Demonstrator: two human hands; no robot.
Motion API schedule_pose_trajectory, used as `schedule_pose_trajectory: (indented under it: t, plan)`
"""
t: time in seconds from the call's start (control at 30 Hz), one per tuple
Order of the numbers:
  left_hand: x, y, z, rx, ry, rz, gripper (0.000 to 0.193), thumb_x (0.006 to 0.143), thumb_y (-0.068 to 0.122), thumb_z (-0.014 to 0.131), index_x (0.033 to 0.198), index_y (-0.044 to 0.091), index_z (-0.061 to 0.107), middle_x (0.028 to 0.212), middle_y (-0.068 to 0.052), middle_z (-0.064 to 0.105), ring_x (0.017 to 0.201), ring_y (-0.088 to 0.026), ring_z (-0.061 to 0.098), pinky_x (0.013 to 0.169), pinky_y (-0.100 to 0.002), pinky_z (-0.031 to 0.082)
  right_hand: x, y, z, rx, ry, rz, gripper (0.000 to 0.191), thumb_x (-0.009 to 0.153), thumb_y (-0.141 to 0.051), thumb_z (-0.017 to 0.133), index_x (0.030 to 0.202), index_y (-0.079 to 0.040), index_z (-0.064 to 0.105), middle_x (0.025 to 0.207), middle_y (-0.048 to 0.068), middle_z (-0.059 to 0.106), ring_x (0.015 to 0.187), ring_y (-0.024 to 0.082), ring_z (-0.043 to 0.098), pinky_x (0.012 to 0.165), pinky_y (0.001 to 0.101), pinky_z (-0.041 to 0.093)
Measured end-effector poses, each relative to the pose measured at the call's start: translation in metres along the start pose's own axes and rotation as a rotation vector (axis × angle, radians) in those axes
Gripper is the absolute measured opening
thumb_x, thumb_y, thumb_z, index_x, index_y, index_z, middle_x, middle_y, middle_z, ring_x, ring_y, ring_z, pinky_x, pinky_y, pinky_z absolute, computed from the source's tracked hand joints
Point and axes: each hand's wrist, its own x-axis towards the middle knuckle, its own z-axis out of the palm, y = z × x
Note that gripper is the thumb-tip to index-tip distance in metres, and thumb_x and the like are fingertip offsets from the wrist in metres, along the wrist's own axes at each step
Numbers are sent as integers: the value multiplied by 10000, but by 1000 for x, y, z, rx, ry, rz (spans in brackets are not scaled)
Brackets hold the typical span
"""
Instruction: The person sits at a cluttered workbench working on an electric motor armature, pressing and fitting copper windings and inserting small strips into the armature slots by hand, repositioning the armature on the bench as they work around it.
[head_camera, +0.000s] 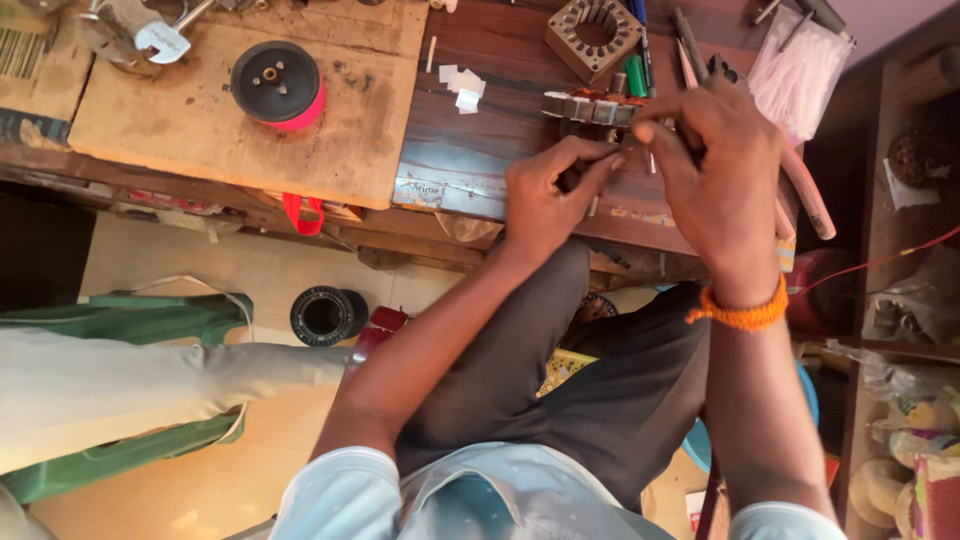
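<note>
Both hands are working at the wooden bench's (470, 150) edge. The left hand (545, 195) is pinching something small I cannot make out, and the right hand (715, 170) is curling over the metal stator segment strip (590, 106), whose long axis is running left-right along the bench.

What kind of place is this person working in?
Likely a small motor repair workshop: a slotted metal stator core lies on the cluttered wooden bench, beside a wire spool and scattered hand tools.
</note>
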Motion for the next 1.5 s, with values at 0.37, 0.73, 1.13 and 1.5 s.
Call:
schedule_pose_trajectory:
  t: [0.37, 0.73, 1.13, 1.5]
  plan:
    - [4, -13, 37, -549, 197, -460, 108, 1005, 99, 732, 983, 0, 696, 716, 5, 656, 615, -9, 546, 526, -209, 363, 60, 41, 7, 154, -118, 63, 43, 989, 43, 748, 1032, 43, 744, 673, -11, 503, 613, 29, 397, 538, 255, 295]
    - [2, 9, 17, 208, 265, 20, 191, 960, 131, 794, 1124, 73, 715, 957, -76, 756, 691, -86, 694, 667, -257, 529, 47, 79, 20, 354, -7, 139, 72, 1025, 61, 762, 1090, 33, 749, 741, -85, 490, 667, 1, 368, 586, 225, 255]
    - [5, 14, 32, 637, 303, 321, 179, 937, 157, 811, 1067, 115, 695, 849, -37, 712, 718, -222, 681, 661, -351, 524, 36, 85, 15, 326, 47, 171, 78, 1003, 26, 827, 1038, 21, 757, 709, -91, 425, 658, 12, 344, 572, 234, 257]
    - [3, 10, 28, 641, 269, 338, 213, 932, 124, 827, 1114, 91, 722, 747, -30, 653, 626, -193, 622, 616, -344, 489, 38, 86, 17, 311, 44, 144, 75, 1014, 29, 814, 1047, 22, 746, 719, -90, 427, 667, 16, 333, 580, 248, 241]
